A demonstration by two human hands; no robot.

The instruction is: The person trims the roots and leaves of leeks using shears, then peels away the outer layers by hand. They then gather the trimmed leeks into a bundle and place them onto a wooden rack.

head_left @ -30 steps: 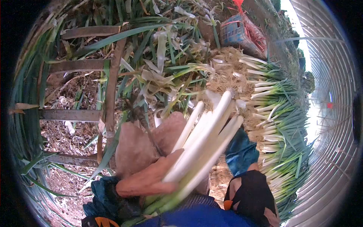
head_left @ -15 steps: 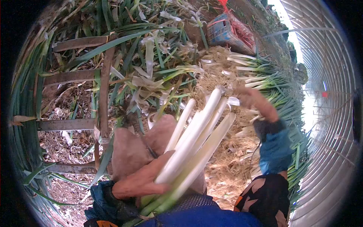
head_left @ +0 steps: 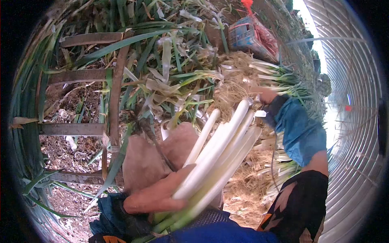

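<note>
My left hand (head_left: 162, 192) is wrapped round several thick leeks (head_left: 214, 150), which slant across my lap with their white ends up and to the right and their green parts low by my body. Just beyond those white ends is my right hand (head_left: 262, 95), over dry, straw-coloured roots (head_left: 233, 89). Its fingers are blurred and partly lost against the roots, so whether they hold anything does not show. A small white scrap (head_left: 260, 114) hangs by the tip of one leek.
Rows of leeks (head_left: 279, 77) lie on the right, roots toward me. Peeled leaves (head_left: 162, 87) litter the ground ahead. On the left stands a wooden slatted frame (head_left: 75, 129) beside long green leaves (head_left: 26, 101). A basket (head_left: 253, 38) with red strands sits at the back.
My right hand has moved away and slightly left, onto the roots past the leek tips, its forearm stretching out. My left hand keeps its hold, and the leeks have shifted slightly right in view.
</note>
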